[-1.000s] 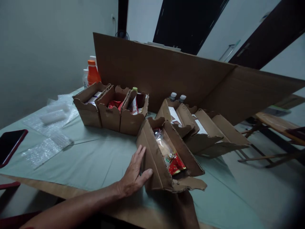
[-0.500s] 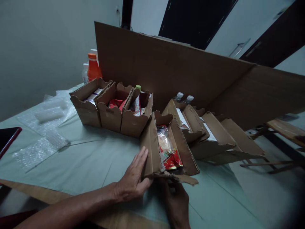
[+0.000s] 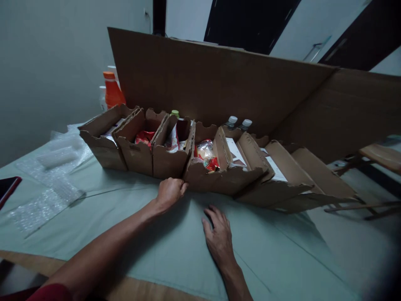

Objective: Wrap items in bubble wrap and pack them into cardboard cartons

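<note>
My left hand point(image 3: 171, 192) is curled into a fist at the lower front corner of a cardboard box point(image 3: 200, 180) with red and clear snack packets point(image 3: 206, 154) inside. Nothing shows in that fist. My right hand point(image 3: 218, 234) rests low over the pale green cloth in front of the boxes, fingers apart and holding nothing. The box stands in a row, between a box holding a red-and-white packet point(image 3: 175, 140) and a box with a white packet point(image 3: 234, 151).
More cardboard boxes point(image 3: 114, 156) continue the row both ways. Behind stands a tall cardboard panel point(image 3: 203, 79). Bottles, one an orange bottle point(image 3: 113, 92), are at back left. Bubble wrap point(image 3: 46, 205) and a dark phone-like device point(image 3: 6, 190) lie left on the cloth point(image 3: 150, 251).
The snack box has moved away from me into the row, beside the others. My left hand has slid forward and closed; my right hand has let go of the box's front and opened.
</note>
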Demonstrator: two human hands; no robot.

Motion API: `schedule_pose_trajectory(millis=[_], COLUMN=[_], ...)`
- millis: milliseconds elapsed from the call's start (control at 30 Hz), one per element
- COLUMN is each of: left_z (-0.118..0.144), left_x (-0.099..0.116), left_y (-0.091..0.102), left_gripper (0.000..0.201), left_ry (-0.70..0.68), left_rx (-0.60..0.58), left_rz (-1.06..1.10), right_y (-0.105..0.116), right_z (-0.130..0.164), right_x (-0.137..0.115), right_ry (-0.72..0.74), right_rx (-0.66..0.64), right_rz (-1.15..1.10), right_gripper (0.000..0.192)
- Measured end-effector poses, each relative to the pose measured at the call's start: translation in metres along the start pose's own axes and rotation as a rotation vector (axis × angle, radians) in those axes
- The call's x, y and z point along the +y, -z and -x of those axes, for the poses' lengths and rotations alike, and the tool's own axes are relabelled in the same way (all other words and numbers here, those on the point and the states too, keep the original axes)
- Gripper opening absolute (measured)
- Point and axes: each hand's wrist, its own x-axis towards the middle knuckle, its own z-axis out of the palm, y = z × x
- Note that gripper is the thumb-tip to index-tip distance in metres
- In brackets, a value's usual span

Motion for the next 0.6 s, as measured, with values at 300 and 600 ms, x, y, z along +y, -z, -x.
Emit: schedule_pose_trajectory(millis=[300,600], left_z=[0.028,0.131], left_x=[-0.037,-0.126], left_y=[0.0,-0.026], left_gripper=[0.03,0.017], left_ry=[-0.076,-0.371], left_rx=[-0.021,0.275], left_rz=[-0.009,0.25], right_y=[0.002,0.043], right_z=[0.0,-0.087], right_x=[0.001,-0.136], right_ry=[0.073,0.168], right_rx=[0.056,-0.029], right_rz=[0.029,-0.257], right_gripper=[0.027,0.05])
